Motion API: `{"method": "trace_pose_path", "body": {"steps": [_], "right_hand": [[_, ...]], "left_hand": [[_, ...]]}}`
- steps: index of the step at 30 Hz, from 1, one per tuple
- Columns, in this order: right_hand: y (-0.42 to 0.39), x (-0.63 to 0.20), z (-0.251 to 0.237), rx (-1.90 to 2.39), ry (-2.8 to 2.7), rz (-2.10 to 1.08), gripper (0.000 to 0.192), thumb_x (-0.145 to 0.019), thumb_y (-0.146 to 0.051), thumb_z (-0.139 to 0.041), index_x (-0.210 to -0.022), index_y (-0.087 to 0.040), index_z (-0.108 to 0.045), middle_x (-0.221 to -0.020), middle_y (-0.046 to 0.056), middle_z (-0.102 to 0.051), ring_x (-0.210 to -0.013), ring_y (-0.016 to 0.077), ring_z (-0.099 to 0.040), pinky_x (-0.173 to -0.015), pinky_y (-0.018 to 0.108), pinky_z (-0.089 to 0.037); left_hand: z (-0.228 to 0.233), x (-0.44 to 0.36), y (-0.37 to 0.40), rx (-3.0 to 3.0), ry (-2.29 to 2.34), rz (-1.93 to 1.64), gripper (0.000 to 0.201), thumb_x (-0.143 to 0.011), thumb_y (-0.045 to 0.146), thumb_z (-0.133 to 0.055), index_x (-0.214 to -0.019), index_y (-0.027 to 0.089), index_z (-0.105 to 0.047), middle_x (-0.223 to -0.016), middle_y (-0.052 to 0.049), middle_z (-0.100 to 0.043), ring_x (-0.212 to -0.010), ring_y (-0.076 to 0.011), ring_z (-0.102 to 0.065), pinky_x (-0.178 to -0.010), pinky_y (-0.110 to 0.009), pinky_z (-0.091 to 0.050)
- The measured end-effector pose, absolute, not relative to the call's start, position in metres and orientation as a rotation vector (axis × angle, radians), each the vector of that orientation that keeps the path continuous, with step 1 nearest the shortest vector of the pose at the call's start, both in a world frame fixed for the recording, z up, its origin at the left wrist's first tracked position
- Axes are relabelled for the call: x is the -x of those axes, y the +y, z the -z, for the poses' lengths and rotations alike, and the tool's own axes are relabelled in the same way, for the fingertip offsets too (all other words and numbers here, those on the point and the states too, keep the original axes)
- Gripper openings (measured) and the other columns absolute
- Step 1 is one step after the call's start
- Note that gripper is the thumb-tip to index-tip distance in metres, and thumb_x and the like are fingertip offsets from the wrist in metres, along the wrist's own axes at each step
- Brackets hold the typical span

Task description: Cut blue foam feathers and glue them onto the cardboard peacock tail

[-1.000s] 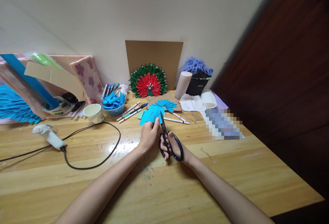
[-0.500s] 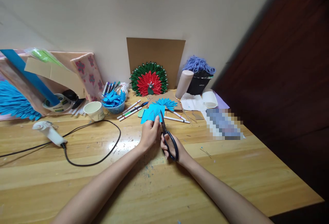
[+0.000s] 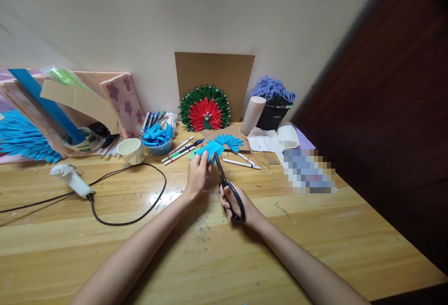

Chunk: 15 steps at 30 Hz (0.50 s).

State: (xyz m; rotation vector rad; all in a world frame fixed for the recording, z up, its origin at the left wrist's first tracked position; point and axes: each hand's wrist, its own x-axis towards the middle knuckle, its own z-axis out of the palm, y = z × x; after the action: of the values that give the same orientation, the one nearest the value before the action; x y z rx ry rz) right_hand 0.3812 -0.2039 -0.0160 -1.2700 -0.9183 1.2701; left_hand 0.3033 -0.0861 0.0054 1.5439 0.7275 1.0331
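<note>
My left hand (image 3: pixel 198 174) pinches a blue piece of paper or felt (image 3: pixel 211 149), thumb on top. Black-handled scissors (image 3: pixel 234 198) are gripped in my right hand (image 3: pixel 238 204), their blades pointing up and left at the blue piece's right edge. Whether the blades are cutting into it I cannot tell. Just behind lies a cardboard piece (image 3: pixel 245 142) bearing a fan of blue petals (image 3: pixel 229 142). Further back, a green and red petal peacock (image 3: pixel 206 109) leans against a brown board (image 3: pixel 215 69).
Left on the wooden table are a white glue gun (image 3: pixel 72 181) with a looping black cord (image 3: pixel 163 188), a paper cup (image 3: pixel 130 150) and a bowl of blue pieces (image 3: pixel 157 139). Markers (image 3: pixel 241 163) lie behind my hands. A pale bottle (image 3: pixel 253 115) and purple yarn (image 3: pixel 273 89) stand back right.
The blue piece has turned and tilted in my left hand, which shifted slightly left. The scissors stay in my right hand, which moved slightly down. The view has shifted a little.
</note>
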Motion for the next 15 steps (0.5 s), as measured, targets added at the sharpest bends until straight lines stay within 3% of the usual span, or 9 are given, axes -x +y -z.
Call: {"method": "trace_pose_path", "body": {"steps": [5, 15], "right_hand": [[-0.203, -0.385, 0.015, 1.185, -0.917, -1.371, 0.07, -0.055, -0.086, -0.032, -0.073, -0.019, -0.041, -0.046, -0.01, -0.038, -0.032, 0.0056, -0.039, -0.036, 0.02, -0.039], [-0.203, -0.395, 0.013, 1.21, -0.916, -1.365, 0.072, -0.057, -0.086, -0.03, -0.077, -0.019, -0.044, -0.046, -0.009, -0.039, -0.035, 0.0075, -0.045, -0.041, 0.022, -0.043]], "left_hand": [[-0.009, -0.298, -0.078, -1.734, 0.687, -0.956, 0.038, -0.085, 0.043, -0.042, -0.058, 0.017, -0.043, -0.053, 0.003, -0.043, -0.051, -0.0101, -0.041, -0.052, -0.024, -0.031], [-0.005, -0.296, -0.077, -1.857, 0.589, -0.832, 0.038, -0.085, 0.042, -0.041, -0.056, 0.017, -0.043, -0.052, 0.003, -0.043, -0.052, -0.0105, -0.041, -0.054, -0.024, -0.031]]}}
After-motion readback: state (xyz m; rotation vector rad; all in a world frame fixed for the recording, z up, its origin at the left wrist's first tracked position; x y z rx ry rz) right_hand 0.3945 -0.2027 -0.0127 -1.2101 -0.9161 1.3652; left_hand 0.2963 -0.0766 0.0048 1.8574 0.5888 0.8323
